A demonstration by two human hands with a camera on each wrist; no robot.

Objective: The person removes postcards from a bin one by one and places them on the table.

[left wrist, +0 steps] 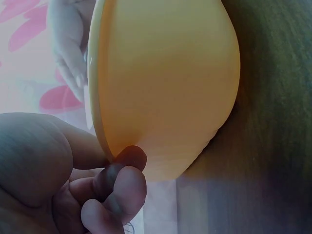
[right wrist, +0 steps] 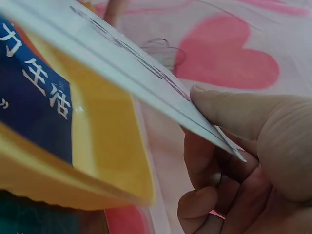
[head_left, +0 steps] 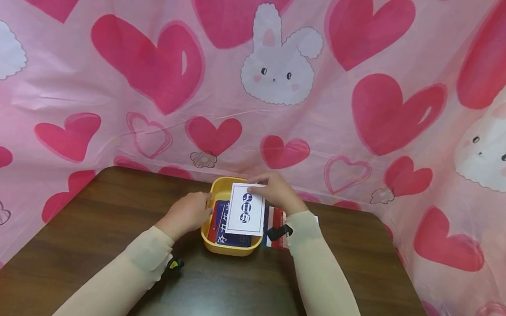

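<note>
A yellow plastic basin [head_left: 229, 250] stands on the table, with dark blue and red printed cards or booklets [head_left: 222, 224] lying inside. My left hand [head_left: 188, 213] pinches the basin's left rim between thumb and fingers, as the left wrist view shows close up. Over the basin, my right hand [head_left: 277, 193] holds a white card [head_left: 235, 215] with a thin dark border and dark blue round characters. In the right wrist view the thumb [right wrist: 234, 109] lies on the card's face and the curled fingers are beneath it. The card hides part of the blue cover [right wrist: 36, 92] below.
More red, white and blue printed items [head_left: 277, 218] lie right of the basin, partly covered by my right wrist and its black strap [head_left: 279, 232]. The brown wooden table [head_left: 208, 292] ends at a pink curtain [head_left: 222, 97] with hearts and rabbits.
</note>
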